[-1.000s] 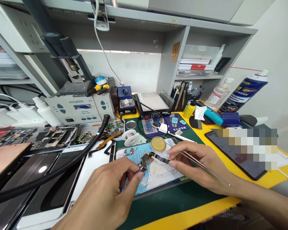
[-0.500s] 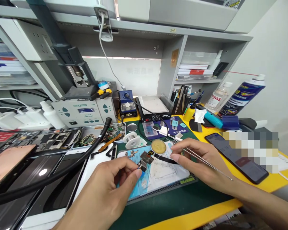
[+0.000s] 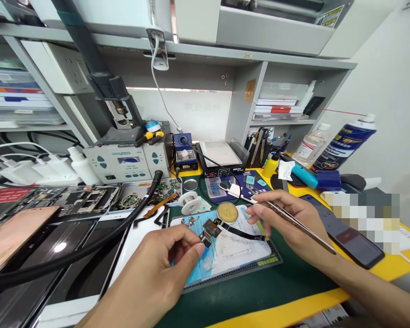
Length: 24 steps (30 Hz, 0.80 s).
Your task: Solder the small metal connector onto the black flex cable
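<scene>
My left hand [image 3: 171, 259] pinches a small dark metallic part with a black flex cable [image 3: 237, 231] between thumb and forefinger. That cable trails right across a blue and white work pad [image 3: 225, 259], its far end below my right fingers. In my right hand [image 3: 280, 216] rest metal tweezers [image 3: 302, 228], their rear end pointing down toward my wrist; fingers hide part of them. A slim white tool [image 3: 237, 190] lies just beyond my right fingertips. Between the hands, on the pad's far edge, sits a round tin of yellowish paste [image 3: 227, 212].
Behind the pad stand a solder spool [image 3: 190, 201] and a tray of small boards [image 3: 126, 200]. A thick black hose [image 3: 123, 241] crosses the phones at left. A phone [image 3: 348, 232] lies at right. A rework station [image 3: 123, 161] and a spray can [image 3: 343, 141] stand farther back.
The tweezers have turned in my right hand, showing their broad side. My right fingers have shifted off the black flex cable, whose far end now shows. The left hand keeps its pinch; the camera view has shifted slightly.
</scene>
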### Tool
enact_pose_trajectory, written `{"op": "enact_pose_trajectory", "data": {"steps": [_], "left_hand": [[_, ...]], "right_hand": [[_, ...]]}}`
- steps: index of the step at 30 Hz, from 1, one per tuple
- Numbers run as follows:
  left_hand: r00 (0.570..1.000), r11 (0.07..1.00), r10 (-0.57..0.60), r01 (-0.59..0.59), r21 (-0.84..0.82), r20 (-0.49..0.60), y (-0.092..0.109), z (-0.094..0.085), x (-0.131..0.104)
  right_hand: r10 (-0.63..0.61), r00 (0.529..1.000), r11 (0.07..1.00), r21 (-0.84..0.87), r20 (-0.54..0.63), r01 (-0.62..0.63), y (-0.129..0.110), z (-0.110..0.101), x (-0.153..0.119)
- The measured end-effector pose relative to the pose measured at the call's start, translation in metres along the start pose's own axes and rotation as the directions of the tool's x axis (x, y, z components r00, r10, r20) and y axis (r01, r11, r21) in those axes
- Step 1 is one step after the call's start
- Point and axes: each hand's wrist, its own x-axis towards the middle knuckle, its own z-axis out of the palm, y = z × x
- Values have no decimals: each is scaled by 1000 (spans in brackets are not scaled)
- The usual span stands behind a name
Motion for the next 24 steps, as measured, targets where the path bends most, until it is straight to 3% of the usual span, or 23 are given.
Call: {"op": "enact_pose_trajectory", "data": {"steps": [10, 24], "left_hand": [[1000, 1000, 23, -23, -20, 14, 4, -3, -2], [999, 998, 37, -36, -47, 19, 8, -5, -1]], "right_hand": [[65, 997, 991, 119, -31, -60, -3, 2, 4], [59, 995, 997, 46, -80, -56, 4, 0, 6]]}}
